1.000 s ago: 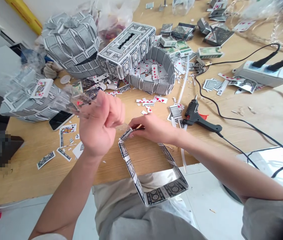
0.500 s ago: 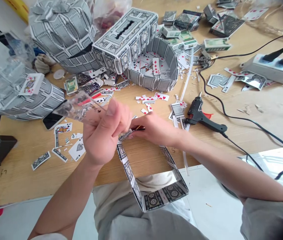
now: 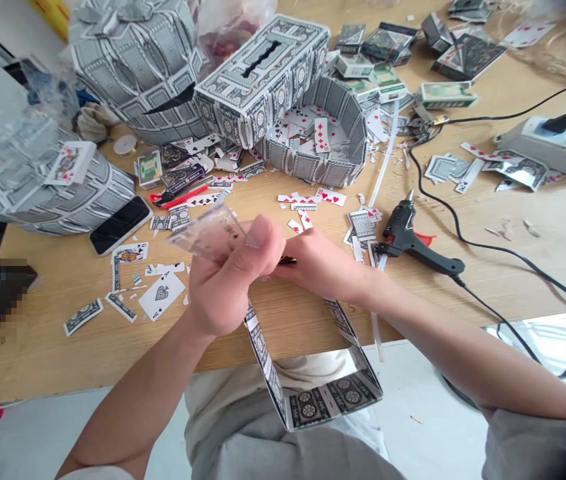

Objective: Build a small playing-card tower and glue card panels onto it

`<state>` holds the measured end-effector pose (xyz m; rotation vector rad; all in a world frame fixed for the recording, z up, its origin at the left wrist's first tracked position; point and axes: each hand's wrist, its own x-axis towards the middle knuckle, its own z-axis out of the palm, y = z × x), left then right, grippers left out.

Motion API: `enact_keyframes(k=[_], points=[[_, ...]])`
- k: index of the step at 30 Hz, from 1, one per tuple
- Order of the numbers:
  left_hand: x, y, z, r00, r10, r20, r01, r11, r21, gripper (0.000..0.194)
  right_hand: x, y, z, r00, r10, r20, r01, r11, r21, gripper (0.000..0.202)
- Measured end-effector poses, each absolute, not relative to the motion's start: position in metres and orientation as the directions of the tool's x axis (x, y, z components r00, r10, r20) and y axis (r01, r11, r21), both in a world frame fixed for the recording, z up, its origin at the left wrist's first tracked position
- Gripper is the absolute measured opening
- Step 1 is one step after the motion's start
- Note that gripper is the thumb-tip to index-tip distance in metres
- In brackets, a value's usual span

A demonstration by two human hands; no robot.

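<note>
My left hand [image 3: 235, 280] is closed round a clear plastic piece [image 3: 207, 233], which sticks out to the left past the thumb. Against it, my right hand [image 3: 317, 263] has its fingers closed at the far end of a rectangular frame of patterned cards [image 3: 333, 398]. Between the hands a small dark edge shows; the fingertips of my right hand are mostly hidden. The near end of the frame hangs past the table's front edge, above my lap.
A black glue gun [image 3: 420, 240] lies right of my hands, its cable trailing right. Behind are a card-covered box [image 3: 263, 73], an open card basket [image 3: 313, 163] and a power strip [image 3: 553, 143]. A phone [image 3: 120, 225] and loose cards [image 3: 163, 295] lie left.
The clear plastic piece and my left hand have shifted right and turned slightly, nearer my right hand. The view has moved a little, and the red-handled tool and phone show more fully.
</note>
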<state>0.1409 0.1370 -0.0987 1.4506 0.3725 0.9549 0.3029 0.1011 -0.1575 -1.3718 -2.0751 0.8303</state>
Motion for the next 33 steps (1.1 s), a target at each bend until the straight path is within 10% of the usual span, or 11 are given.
enact_keyframes(k=[33], points=[[0.091, 0.119, -0.097, 0.382, 0.835, 0.397, -0.326, -0.281, 0.903, 0.073, 0.306, 0.098, -0.158, -0.333, 0.94, 0.073, 0.54, 0.254, -0.802, 0.015]])
